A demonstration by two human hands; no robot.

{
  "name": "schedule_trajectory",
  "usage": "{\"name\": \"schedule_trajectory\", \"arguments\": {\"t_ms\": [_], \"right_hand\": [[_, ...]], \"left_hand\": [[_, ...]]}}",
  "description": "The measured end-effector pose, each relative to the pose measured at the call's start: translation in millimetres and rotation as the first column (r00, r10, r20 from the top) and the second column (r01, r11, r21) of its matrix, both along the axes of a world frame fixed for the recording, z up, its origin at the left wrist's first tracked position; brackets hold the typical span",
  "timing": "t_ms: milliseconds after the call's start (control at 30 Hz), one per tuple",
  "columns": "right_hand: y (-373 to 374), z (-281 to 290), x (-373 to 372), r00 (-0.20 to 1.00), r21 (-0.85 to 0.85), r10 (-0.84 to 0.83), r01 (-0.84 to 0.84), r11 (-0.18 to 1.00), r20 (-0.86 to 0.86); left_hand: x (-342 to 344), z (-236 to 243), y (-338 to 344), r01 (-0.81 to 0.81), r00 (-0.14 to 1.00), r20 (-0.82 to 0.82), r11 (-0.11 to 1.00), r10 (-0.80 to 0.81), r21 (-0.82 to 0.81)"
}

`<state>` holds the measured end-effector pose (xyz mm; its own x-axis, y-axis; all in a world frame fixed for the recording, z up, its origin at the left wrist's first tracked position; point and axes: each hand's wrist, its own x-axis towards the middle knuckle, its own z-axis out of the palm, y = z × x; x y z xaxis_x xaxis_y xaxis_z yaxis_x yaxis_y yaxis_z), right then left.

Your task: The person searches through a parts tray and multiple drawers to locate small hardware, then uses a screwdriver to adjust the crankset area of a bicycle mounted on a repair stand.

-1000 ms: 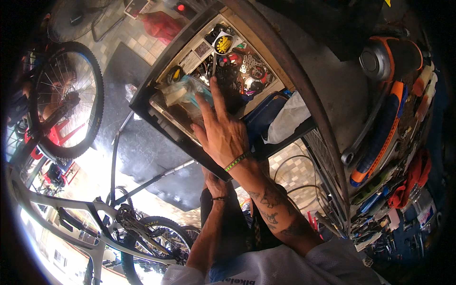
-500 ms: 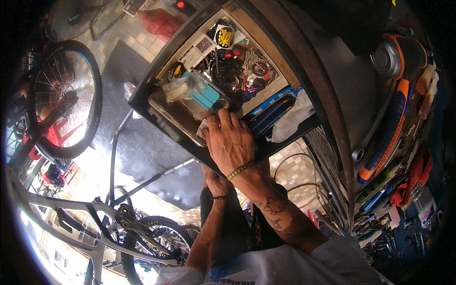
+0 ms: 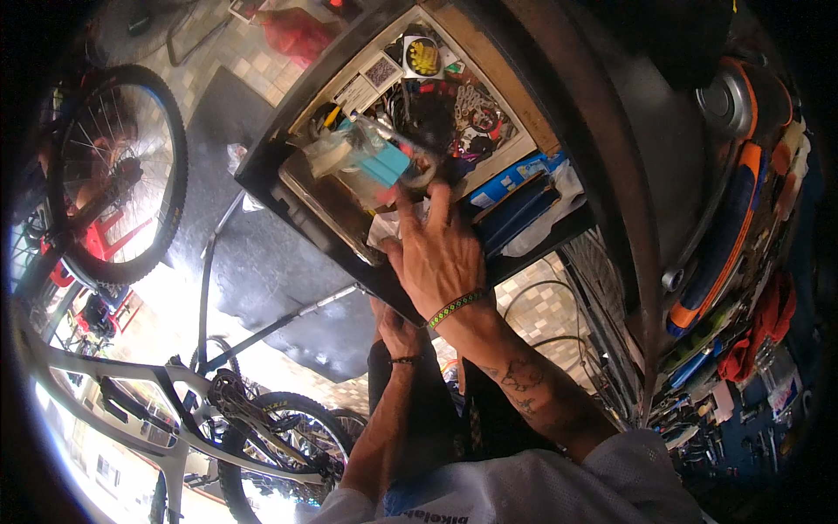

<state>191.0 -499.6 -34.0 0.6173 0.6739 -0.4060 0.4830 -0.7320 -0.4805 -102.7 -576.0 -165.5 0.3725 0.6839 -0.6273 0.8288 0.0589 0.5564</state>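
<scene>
The right hand (image 3: 441, 249), fingers spread, is in the drawer (image 3: 301, 212) near its turquoise packet (image 3: 384, 164); left hand (image 3: 397, 334) at the drawer's front. I cannot tell either's grip. Careless raking could snag the packet.

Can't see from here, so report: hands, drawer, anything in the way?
Right hand spread over drawer; left hand at its near edge, grip unclear. Drawer open, small parts inside. Teal packet ahead of right hand.

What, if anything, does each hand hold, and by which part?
Right hand, spread over the drawer: no hold visible. Left hand, at the drawer's near edge: cannot be told.
</scene>
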Motion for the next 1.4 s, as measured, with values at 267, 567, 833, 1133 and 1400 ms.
{"name": "schedule_trajectory", "arguments": {"t_ms": [267, 567, 833, 1133, 1400], "right_hand": [[-7.1, 12.1, 26.9, 0.989, -0.099, -0.097, 0.086, 0.991, -0.109], [-17.1, 13.7, 25.5, 0.991, 0.025, -0.048, 0.052, 0.998, -0.125], [-4.4, 3.3, 21.4, 0.993, 0.363, -0.078, 0.039, 0.931, 0.093], [-33.3, 13.0, 22.2, 0.974, 0.244, 0.225, -0.217, 0.945, -0.004], [-45.6, 31.4, 18.0, 0.912, 0.095, 0.41, -0.409, 0.907, 0.016]], "left_hand": [[20.6, 10.5, 2.6, -0.169, 0.981, 0.09, 0.985, 0.171, -0.024], [28.6, 29.0, 8.9, -0.192, 0.976, 0.107, 0.981, 0.188, 0.028], [38.3, 37.3, 11.5, -0.314, 0.932, 0.197, 0.949, 0.305, 0.015], [36.1, 39.8, 14.5, -0.436, 0.824, 0.224, 0.835, 0.52, -0.335], [41.3, 44.3, 17.6, -0.438, 0.874, 0.188, 0.893, 0.449, -0.099]]}}
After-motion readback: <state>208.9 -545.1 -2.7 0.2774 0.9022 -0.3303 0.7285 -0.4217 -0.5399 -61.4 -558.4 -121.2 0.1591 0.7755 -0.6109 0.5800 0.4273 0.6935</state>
